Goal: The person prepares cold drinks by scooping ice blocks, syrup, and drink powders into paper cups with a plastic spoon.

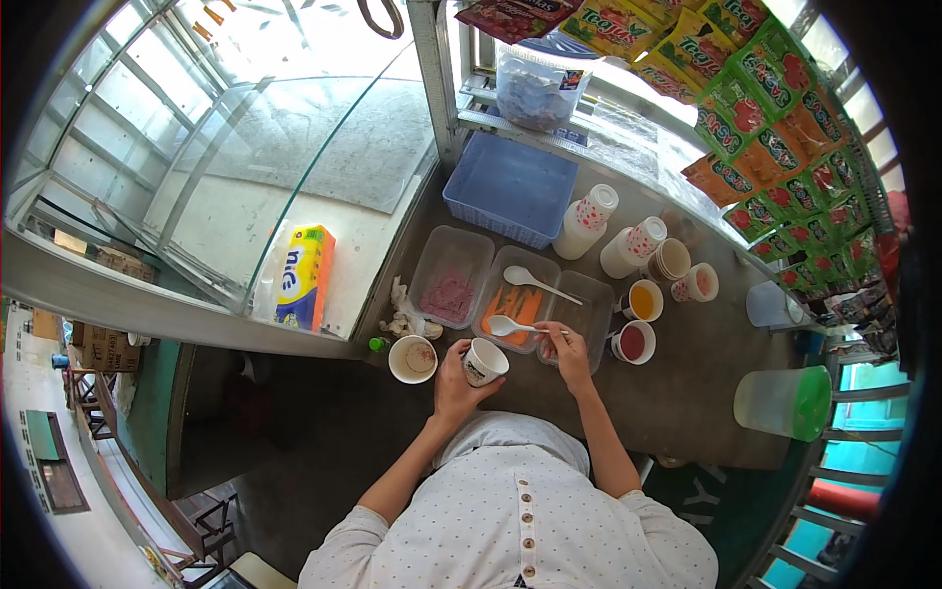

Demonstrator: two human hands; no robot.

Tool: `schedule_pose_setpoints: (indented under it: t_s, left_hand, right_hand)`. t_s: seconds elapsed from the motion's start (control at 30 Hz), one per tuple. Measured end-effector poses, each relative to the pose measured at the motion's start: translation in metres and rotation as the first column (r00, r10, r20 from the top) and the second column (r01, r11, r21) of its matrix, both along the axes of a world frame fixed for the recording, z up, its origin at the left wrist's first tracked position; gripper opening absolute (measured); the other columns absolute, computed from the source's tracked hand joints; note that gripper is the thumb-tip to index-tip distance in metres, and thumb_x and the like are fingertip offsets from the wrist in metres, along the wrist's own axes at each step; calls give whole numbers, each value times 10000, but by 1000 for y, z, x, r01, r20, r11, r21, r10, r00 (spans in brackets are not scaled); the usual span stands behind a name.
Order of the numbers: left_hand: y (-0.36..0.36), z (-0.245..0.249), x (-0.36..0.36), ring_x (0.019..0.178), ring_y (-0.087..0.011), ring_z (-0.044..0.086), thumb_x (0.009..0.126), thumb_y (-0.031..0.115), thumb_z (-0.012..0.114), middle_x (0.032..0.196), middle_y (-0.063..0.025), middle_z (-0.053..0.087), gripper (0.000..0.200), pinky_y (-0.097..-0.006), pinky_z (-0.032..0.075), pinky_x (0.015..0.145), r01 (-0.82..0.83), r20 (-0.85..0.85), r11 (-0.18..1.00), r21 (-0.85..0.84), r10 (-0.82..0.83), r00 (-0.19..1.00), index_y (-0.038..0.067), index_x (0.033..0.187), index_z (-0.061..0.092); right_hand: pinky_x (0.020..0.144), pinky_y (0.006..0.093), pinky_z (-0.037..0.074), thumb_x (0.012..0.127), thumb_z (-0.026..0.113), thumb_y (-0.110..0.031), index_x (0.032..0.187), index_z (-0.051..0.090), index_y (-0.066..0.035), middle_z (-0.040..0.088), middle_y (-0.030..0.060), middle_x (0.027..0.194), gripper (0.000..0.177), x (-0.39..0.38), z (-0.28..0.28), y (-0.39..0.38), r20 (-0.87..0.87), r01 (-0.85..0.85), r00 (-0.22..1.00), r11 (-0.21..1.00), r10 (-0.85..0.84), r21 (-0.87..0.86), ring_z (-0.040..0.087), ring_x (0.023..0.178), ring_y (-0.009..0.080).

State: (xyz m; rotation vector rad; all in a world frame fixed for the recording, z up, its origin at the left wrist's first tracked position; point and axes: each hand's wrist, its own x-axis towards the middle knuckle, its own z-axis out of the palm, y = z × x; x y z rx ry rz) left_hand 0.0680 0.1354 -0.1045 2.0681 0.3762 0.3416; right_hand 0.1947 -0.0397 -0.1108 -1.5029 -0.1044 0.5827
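Observation:
My left hand [453, 391] is wrapped round a white paper cup [488, 359] with dark print on its side. In my right hand [571, 355] is a white spoon [504, 326], its bowl over orange slices [517, 305] in a clear plastic tub [500, 265]. A second white spoon [535, 281] rests in that tub. To its left stands another clear tub [468, 243] with pink shreds [448, 297]. A third clear tub [595, 291] is partly hidden by my right hand. Beside my left hand is a wider paper cup [413, 359] with reddish bits inside.
Cups with orange liquid [643, 300] and red liquid [633, 342] stand at the right, near stacked paper cups [596, 209]. A blue basket [510, 187] is behind the tubs. A green-lidded container [783, 402] stands far right; a yellow pack [306, 277] lies left. Sachets [746, 103] hang above.

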Motion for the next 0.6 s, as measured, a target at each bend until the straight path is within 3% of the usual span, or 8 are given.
schedule_pose_setpoints:
  t_s: [0.23,0.33,0.4,0.43,0.5,0.6]
  left_hand:
    - [2,-9,0,932,-318,601,622,255,811,1031,-176,588,743,-384,480,786,-13,9,999,-41,13,1000,-3,1196,416]
    - [1,-7,0,926,-319,604,627,252,805,1027,-174,591,739,-382,482,780,-15,12,999,-46,15,1000,2,1203,416]
    - [1,-6,1,925,-319,604,628,251,804,1028,-174,592,739,-381,483,780,-17,5,999,-48,17,1000,5,1207,416]
    - [1,-7,1,928,-318,604,625,250,808,1027,-172,592,744,-381,482,781,-13,20,999,-51,14,1000,7,1209,416]
    - [1,-5,2,931,-317,604,622,249,813,1026,-169,592,749,-380,482,782,-11,35,999,-53,13,999,8,1211,416]
    - [1,0,3,926,-317,603,616,248,826,1022,-165,586,763,-382,482,778,-7,50,1000,-22,8,999,8,1202,402]
  right_hand:
    - [581,181,402,970,431,-322,1033,633,-13,626,26,793,374,-1,22,-6,-81,80,994,996,-77,31,496,611,50]
    - [576,172,381,970,431,-268,1023,645,-17,628,29,813,333,-1,31,-12,-108,5,994,994,7,109,481,623,44]
    - [585,169,374,970,427,-250,1022,646,-18,624,24,806,323,-1,39,-14,3,-291,957,955,292,51,480,631,45]
    - [585,169,374,970,427,-250,1022,646,-18,624,24,806,323,-1,39,-12,3,-290,957,956,290,51,480,631,45]
    - [576,171,371,970,430,-254,1025,645,-19,622,17,798,324,-2,38,-8,-57,-49,997,990,57,130,472,620,44]
    - [579,180,402,972,433,-287,1037,635,-10,626,19,796,348,4,17,-5,28,46,999,999,-47,11,483,611,39]
